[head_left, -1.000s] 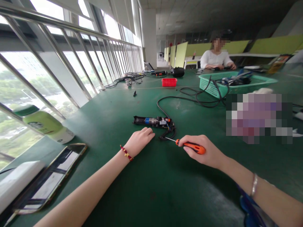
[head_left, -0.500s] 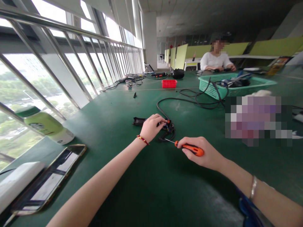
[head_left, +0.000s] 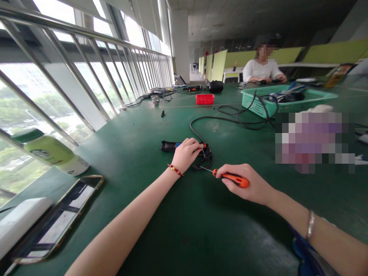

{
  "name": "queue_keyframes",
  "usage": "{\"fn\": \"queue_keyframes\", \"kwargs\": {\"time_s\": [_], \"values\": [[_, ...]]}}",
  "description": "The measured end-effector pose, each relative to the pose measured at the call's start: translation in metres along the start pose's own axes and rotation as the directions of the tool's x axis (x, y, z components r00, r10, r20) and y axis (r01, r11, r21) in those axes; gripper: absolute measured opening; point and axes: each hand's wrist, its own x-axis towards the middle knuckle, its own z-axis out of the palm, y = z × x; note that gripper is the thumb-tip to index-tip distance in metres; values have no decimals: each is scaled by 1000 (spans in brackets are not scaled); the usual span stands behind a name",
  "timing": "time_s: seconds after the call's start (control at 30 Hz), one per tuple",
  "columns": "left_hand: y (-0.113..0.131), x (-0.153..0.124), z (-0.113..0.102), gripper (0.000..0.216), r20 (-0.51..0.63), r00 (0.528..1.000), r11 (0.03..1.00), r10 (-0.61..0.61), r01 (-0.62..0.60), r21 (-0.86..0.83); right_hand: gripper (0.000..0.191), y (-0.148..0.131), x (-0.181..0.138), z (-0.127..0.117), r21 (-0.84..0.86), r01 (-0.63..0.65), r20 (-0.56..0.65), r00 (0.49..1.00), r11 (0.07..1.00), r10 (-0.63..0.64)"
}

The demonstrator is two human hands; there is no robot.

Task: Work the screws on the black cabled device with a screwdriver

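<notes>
My left hand (head_left: pixel 188 150) rests over a black corded device (head_left: pixel 168 146), fingers closed on its right end near a small orange part. A blue section shows beside the hand, and thin coloured wires lie exposed at the right end. In my right hand (head_left: pixel 253 184) is a screwdriver (head_left: pixel 235 179) with an orange and black handle, fingers wrapped round it. Its thin metal shaft points left, the tip close to a dark piece below the wires; whether they touch I cannot tell. From the device a black cable (head_left: pixel 198 119) loops away to the right.
A red tray (head_left: pixel 205 99) and a green basket (head_left: pixel 258 108) stand farther back. Left lie a phone (head_left: pixel 64 216), a white box (head_left: pixel 24 222) and a tilted bottle (head_left: pixel 53 151). A metal railing (head_left: pixel 106 48) runs along the left. Opposite sits a person (head_left: pixel 260 71).
The view has shifted slightly. A blue section of the device now shows beside my left hand. Both hands keep nearly the same pose, and the screwdriver stays in my right hand.
</notes>
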Motion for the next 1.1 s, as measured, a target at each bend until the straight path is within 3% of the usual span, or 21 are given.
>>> {"fn": "queue_keyframes", "kwargs": {"time_s": [0.1, 0.23, 0.37, 0.5, 0.63, 0.9, 1.1], "values": [[2, -1, 0, 13, 7, 1000, 997, 20, -21, 69, 12, 1, 0, 1, -1, -13, 4, 1000, 1000, 13], [4, 0, -5, 20, 113, 987, 964, 119, -142, 226, 12, 0, 0, 1, -26, -1, -24, 1000, 1000, 0], [-8, -2, -15, 24, 176, 974, 963, 143, -178, 204, 13, -1, -1, -3, -20, 18, -161, 987, 1000, -21], [-33, -8, -21, 59, 180, 984, 987, -14, -15, 161, 10, 2, -3, -6, -42, -15, -460, 888, 999, -6], [-46, -11, -22, 58, 240, 961, 980, -138, 98, 173, 13, 5, -3, -4, -51, -69, -620, 784, 996, 23], [-32, -12, -20, 48, 148, 967, 961, -209, 174, 216, 10, 6, 2, 0, -101, -17, -567, 822, 995, -43], [-13, -11, -11, 43, 96, 971, 945, -220, 188, 266, 9, 5, 1, 0, -78, -33, -585, 811, 996, -18]]}}
